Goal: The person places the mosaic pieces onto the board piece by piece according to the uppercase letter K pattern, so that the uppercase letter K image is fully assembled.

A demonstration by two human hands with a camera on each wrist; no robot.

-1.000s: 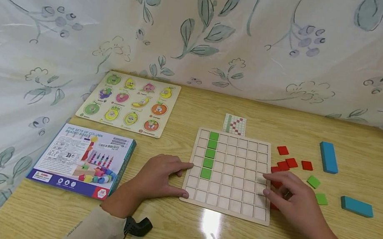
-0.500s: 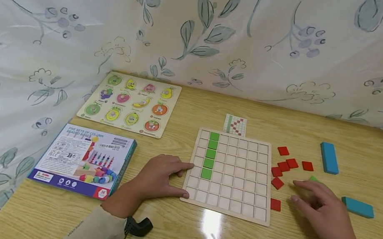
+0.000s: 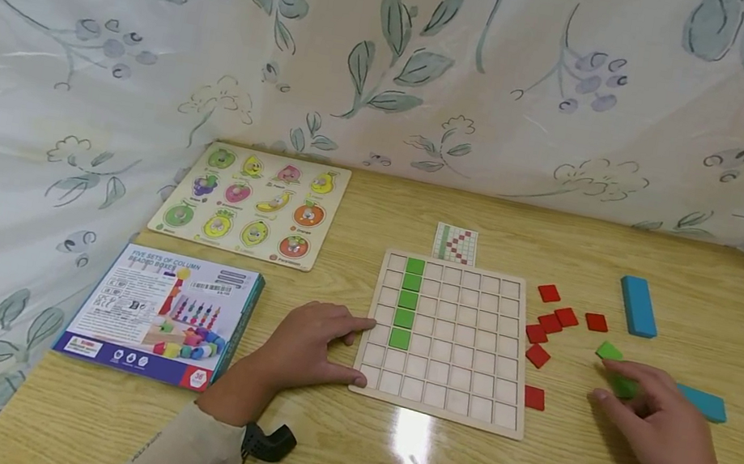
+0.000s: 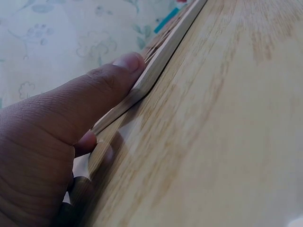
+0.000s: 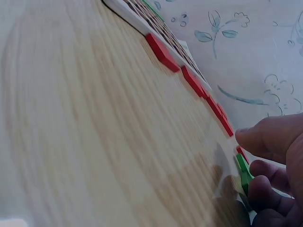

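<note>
A wooden grid board (image 3: 462,355) lies mid-table, with several green tiles (image 3: 407,300) in a column in its second row of cells from the left. My left hand (image 3: 313,341) rests at the board's left edge, thumb on the near corner and index finger touching the side. To the right of the board, my right hand (image 3: 667,433) hovers with thumb and index finger apart. Beneath its fingers is a loose green tile (image 3: 624,387), partly hidden; another green tile (image 3: 609,350) lies just beyond. In the right wrist view, the fingertips are close beside a green tile (image 5: 244,170).
Several red tiles (image 3: 550,323) are scattered right of the board. Two blue blocks (image 3: 638,307) lie farther right, one partly behind my right hand. A small pattern card (image 3: 455,243) touches the board's far side. At left are a fruit puzzle board (image 3: 251,221) and a flat box (image 3: 162,312).
My right hand has moved right, away from the board's right edge and the red tiles, to the loose green tiles. My left hand has stayed at the board's edge.
</note>
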